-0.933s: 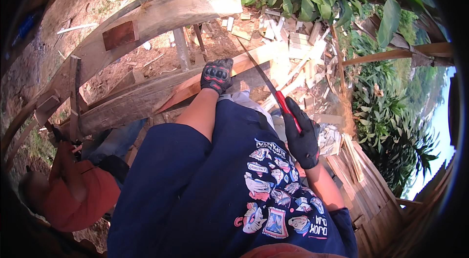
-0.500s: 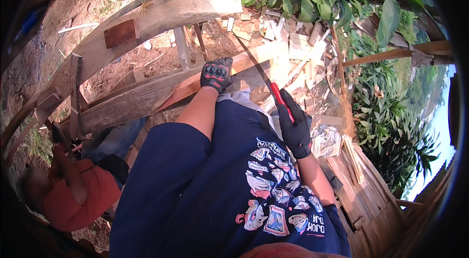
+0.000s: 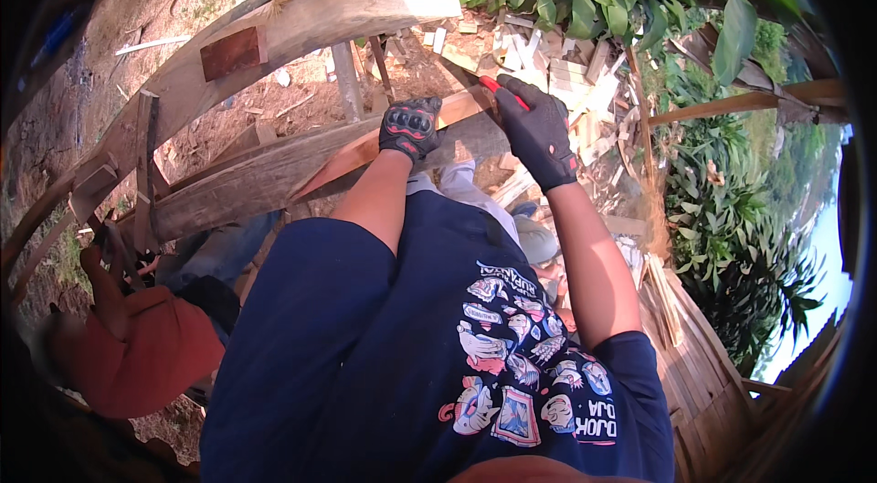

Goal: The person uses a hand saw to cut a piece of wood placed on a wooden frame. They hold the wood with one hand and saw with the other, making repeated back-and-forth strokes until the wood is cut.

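Note:
My left hand (image 3: 409, 127), in a black glove with red trim, is closed over a reddish-brown board (image 3: 340, 165) lying along a thick grey beam (image 3: 233, 186). To its right, my gloved right hand (image 3: 541, 134) is wrapped round the red handle of a handsaw (image 3: 505, 91). The saw's dark blade slants away to the far left, across the board's pale right end (image 3: 466, 106). Only part of the blade shows, and I cannot tell whether its teeth touch the wood.
A curved timber (image 3: 356, 6) with a reddish block (image 3: 230, 54) spans the far side. Wood offcuts (image 3: 571, 72) litter the ground beyond my right hand. A person in a red shirt (image 3: 151, 350) crouches at left. Planks (image 3: 690, 382) lie at lower right, near leafy plants (image 3: 722, 236).
My right hand has pushed the saw forward, away from my body, bringing the handle close to the board. My left hand keeps its grip. The person at left has shifted an arm.

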Demonstrator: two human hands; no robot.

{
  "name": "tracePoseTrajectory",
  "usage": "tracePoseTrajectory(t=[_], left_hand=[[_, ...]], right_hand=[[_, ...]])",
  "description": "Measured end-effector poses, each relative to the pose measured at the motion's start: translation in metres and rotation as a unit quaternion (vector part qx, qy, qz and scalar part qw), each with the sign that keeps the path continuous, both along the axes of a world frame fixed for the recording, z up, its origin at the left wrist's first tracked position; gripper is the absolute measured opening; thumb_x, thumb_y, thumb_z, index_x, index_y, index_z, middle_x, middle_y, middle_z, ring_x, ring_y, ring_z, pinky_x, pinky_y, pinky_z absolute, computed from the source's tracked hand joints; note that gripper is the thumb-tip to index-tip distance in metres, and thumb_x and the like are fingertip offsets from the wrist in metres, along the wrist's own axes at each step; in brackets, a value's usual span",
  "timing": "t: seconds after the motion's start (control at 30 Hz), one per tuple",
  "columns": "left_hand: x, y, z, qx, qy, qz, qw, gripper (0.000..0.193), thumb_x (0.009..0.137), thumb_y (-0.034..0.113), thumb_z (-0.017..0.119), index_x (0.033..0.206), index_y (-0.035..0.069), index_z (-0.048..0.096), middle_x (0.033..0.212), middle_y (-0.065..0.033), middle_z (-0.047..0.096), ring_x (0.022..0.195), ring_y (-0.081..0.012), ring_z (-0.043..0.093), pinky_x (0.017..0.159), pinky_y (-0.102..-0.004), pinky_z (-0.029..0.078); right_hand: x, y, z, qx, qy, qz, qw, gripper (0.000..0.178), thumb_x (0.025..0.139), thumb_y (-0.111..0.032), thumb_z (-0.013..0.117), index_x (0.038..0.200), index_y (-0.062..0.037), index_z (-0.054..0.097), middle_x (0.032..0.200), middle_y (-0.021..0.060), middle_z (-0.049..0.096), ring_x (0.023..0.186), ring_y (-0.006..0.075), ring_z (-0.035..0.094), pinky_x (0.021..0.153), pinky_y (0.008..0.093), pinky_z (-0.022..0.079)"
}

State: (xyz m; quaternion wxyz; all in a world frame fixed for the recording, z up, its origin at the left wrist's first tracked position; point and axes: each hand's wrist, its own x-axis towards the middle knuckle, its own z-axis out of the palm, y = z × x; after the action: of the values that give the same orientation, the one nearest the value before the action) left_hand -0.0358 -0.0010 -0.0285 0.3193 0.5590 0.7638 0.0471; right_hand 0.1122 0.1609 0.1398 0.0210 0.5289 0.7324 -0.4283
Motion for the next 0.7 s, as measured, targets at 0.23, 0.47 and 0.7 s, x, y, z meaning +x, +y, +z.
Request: tracePoseTrajectory(t=[0.23, 0.47, 0.7], left_hand=[[0.009, 0.001, 0.005, -0.020, 0.014, 0.003, 1.000, 0.052, 0.093, 0.049, 0.075, 0.134, 0.018, 0.073, 0.119, -0.0137, 0.081, 0.108, -0.0319, 0.079, 0.096, -0.0497, 0.060], [0.013, 0.007, 0.026, -0.052, 0.049, 0.012, 0.997, 0.056, 0.095, 0.058, 0.074, 0.135, 0.019, 0.071, 0.121, -0.0140, 0.081, 0.109, -0.0356, 0.079, 0.096, -0.0499, 0.061], [0.018, 0.011, 0.023, -0.098, 0.014, -0.004, 0.995, 0.067, 0.094, 0.061, 0.074, 0.145, 0.018, 0.067, 0.140, -0.0132, 0.075, 0.130, -0.0335, 0.072, 0.111, -0.0495, 0.057]], right_hand=[[0.030, -0.064, -0.005, 0.091, 0.058, -0.008, 0.994, 0.045, 0.108, -0.033, 0.066, 0.145, -0.0065, 0.071, 0.122, 0.0255, 0.080, 0.105, 0.0442, 0.078, 0.096, 0.0482, 0.061], [0.081, -0.100, -0.031, 0.077, 0.109, -0.032, 0.991, 0.049, 0.109, -0.036, 0.069, 0.151, -0.0117, 0.068, 0.134, 0.0245, 0.076, 0.121, 0.0411, 0.075, 0.104, 0.0460, 0.058], [0.081, -0.109, -0.019, 0.061, 0.093, -0.041, 0.993, 0.053, 0.109, -0.042, 0.064, 0.151, -0.0092, 0.066, 0.130, 0.0248, 0.077, 0.118, 0.0441, 0.075, 0.101, 0.0507, 0.058]])
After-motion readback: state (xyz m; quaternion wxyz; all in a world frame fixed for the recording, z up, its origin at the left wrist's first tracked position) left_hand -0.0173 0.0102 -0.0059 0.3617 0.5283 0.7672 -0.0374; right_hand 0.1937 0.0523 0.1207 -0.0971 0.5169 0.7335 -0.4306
